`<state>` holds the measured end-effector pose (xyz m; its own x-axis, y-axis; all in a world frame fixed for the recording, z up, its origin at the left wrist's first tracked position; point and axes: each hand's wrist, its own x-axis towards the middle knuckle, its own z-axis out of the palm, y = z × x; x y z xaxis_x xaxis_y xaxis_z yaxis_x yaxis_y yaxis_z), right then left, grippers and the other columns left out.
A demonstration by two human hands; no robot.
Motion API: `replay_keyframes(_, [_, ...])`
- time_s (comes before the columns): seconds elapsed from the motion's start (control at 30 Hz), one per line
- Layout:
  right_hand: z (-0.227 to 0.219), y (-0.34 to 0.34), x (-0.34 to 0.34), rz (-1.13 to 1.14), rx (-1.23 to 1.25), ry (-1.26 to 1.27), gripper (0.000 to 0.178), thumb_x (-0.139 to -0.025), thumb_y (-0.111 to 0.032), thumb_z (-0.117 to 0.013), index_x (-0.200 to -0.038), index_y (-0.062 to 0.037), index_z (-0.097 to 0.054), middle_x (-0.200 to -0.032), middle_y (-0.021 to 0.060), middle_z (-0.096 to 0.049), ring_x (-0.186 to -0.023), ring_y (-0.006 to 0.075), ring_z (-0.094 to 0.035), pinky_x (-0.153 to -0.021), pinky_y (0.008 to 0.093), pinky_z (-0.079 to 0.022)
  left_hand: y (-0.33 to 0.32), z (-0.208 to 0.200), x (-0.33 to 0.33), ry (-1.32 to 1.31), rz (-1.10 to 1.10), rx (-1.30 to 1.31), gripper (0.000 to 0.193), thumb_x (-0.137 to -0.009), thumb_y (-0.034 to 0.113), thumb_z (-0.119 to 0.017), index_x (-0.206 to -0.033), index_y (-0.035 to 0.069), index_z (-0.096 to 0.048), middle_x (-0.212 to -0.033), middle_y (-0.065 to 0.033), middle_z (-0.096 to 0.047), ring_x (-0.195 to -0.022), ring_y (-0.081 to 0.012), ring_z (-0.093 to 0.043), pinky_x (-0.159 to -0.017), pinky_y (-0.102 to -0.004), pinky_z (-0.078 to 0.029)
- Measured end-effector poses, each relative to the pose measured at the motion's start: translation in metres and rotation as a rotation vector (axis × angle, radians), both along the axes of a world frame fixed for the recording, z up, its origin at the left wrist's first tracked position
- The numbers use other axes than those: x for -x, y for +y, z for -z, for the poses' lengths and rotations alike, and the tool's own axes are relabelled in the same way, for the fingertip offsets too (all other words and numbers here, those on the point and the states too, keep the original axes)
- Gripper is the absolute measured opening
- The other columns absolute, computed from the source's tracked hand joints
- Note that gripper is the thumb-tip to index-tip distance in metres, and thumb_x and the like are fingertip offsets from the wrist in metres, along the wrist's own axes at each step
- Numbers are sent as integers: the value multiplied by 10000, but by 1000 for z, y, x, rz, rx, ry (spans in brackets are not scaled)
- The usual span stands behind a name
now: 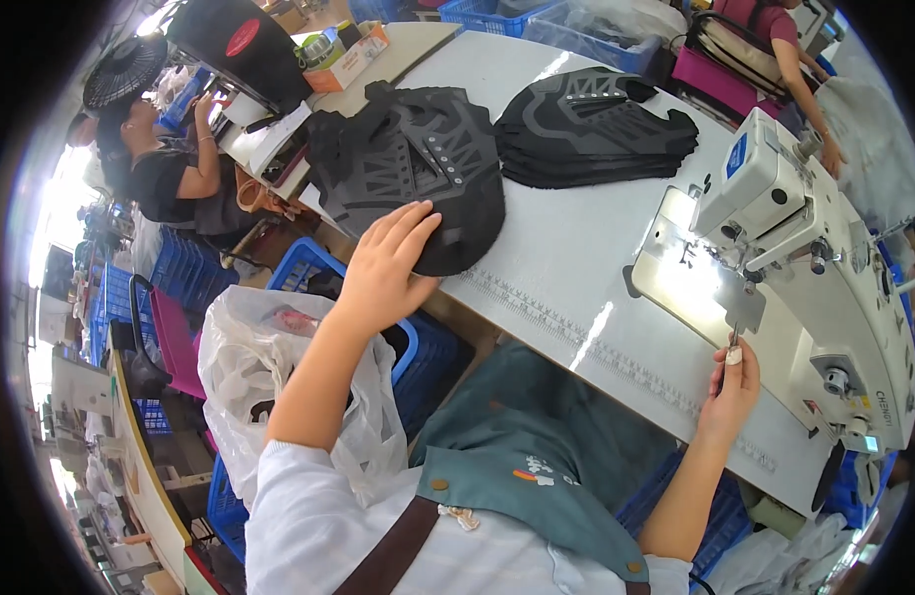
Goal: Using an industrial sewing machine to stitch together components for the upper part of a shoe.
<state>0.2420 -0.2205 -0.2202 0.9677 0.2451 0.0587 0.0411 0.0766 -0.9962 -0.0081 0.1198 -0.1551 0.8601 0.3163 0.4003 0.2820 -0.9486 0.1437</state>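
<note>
My left hand (383,266) lies with its fingers spread on the near edge of a pile of black shoe uppers (418,149). These flat pieces carry a raised grey pattern and rows of eyelets. A second stack of black shoe uppers (596,129) sits to the right of them, layered evenly. Beside the white sewing machine (775,198), my right hand (732,392) is closed around what look like small thread snips (734,335), metal points upward. A pale wrap covers one fingertip. The handle of the snips is mostly hidden by my fingers.
The white table (547,288) has a printed ruler along its near edge. A plastic bag (249,347) and a blue crate (304,263) stand left of my lap. Two co-workers are nearby: one person (170,169) far left, another person (775,40) far right.
</note>
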Motion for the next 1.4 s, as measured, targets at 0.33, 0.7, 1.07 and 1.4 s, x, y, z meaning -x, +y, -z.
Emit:
replay_keyframes(0.33, [8, 0, 3, 10, 69, -31, 266, -909, -197, -550, -1107, -25, -595, -782, -5, -571, -530, -1, -384, -421, 141, -259, 8, -2, -26, 79, 153, -329, 718, -575, 274, -760, -1238, 160, -506, -1276, -82, -487, -1199, -262, -448, -984, -447, -345])
replay_keyframes(0.7, [4, -2, 6, 26, 144, -42, 253, -918, -203, -537, -1113, -54, -597, -781, -21, -564, -544, 0, -383, -439, 139, -271, 39, 8, -24, -54, -5, -243, 605, -650, 395, -718, -1160, 125, -537, -1197, -100, -518, -1152, -260, -474, -951, -418, -370])
replay_keyframes(1.07, [7, -4, 4, 5, 116, -55, 247, -926, -185, -521, -1127, -58, -590, -788, -16, -562, -555, 0, -387, -447, 137, -275, 50, 29, -27, -132, -101, -287, 610, -635, 371, -735, -1168, 146, -541, -1218, -95, -506, -1182, -267, -447, -979, -442, -339])
replay_keyframes(1.4, [7, -3, 5, -19, 215, -53, 261, -920, -199, -535, -1137, -62, -586, -808, -13, -573, -558, 0, -385, -455, 138, -274, -33, 53, -55, -218, 206, -230, 491, -705, 287, -681, -1151, 122, -559, -1273, -99, -479, -1220, -308, -414, -1034, -451, -310])
